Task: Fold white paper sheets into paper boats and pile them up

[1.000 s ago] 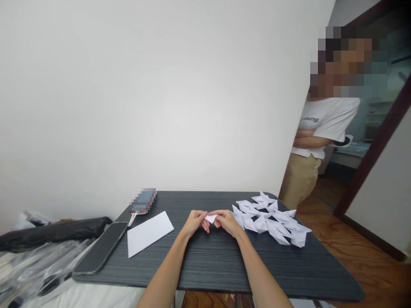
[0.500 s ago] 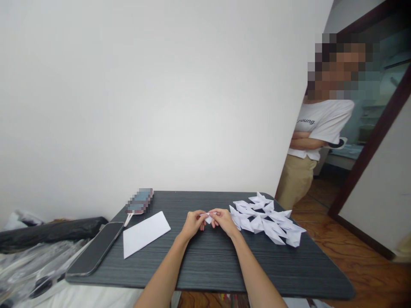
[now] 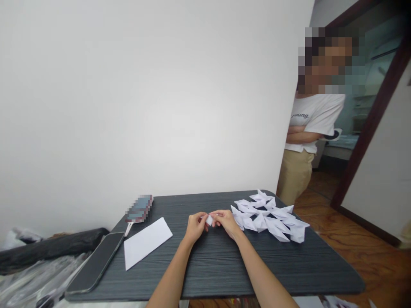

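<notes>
Between my fingertips is a small folded piece of white paper [image 3: 209, 220], held just above the dark table [image 3: 218, 261]. My left hand [image 3: 196, 226] pinches it from the left side. From the right, my right hand [image 3: 225, 221] pinches the same paper with thumb and fingers. Parts of the paper are covered by my fingers. Close to my right hand lie several folded white paper boats [image 3: 260, 222], clustered on the table. To the left of my left hand rests a stack of white paper sheets [image 3: 147, 241].
A black smartphone [image 3: 96, 263] lies at the table's left edge, and a second, blurred-out device [image 3: 140, 208] is behind it. Plastic-wrapped items [image 3: 41, 273] are left of the table. A person in a white shirt [image 3: 316, 115] stands by the doorway with arms folded.
The whole view has shifted slightly, with the doorway and person further left. Both hands still pinch the folded paper, which now shows a little differently between the fingers.
</notes>
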Demonstrator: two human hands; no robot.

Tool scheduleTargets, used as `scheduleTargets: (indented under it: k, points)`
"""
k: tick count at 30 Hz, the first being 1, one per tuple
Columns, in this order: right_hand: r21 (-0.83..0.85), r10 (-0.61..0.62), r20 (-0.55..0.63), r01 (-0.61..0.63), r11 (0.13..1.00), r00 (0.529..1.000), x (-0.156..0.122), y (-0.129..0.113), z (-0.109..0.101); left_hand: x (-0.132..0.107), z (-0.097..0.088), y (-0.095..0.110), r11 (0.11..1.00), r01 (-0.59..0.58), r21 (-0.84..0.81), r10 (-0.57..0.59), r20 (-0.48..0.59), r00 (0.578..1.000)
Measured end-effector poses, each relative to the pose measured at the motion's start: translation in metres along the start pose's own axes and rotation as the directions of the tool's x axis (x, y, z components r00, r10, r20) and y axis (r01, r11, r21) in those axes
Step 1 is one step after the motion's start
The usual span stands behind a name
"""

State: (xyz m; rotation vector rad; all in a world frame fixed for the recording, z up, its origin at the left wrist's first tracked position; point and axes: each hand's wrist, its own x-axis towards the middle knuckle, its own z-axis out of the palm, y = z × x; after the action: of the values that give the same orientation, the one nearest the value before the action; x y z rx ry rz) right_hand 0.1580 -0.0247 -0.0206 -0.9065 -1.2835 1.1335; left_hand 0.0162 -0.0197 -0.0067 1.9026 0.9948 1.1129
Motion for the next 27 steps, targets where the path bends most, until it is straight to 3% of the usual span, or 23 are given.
scheduleTargets:
  k: [9, 14, 18, 27]
  points:
    - [-0.012, -0.029, 0.031, 0.030, 0.999, 0.999, -0.001, 0.000, 0.002, 0.001, 0.000, 0.002, 0.981, -0.094, 0.168, 0.100, -0.026, 0.995]
    - [0.027, -0.022, -0.043, 0.023, 0.999, 0.999, 0.003, 0.006, 0.000, -0.001, 0.000, 0.008, 0.973, -0.139, 0.183, 0.146, -0.025, 0.989]
    - [0.006, -0.036, -0.064, 0.037, 0.999, 0.997, 0.003, 0.003, 0.000, -0.001, 0.001, 0.007, 0.986, -0.108, 0.126, 0.111, -0.018, 0.994]
    - [-0.054, -0.020, 0.011, 0.020, 0.998, 1.000, -0.001, -0.002, 0.000, 0.000, 0.001, 0.000, 1.000, -0.003, 0.028, 0.002, 0.021, 1.000]
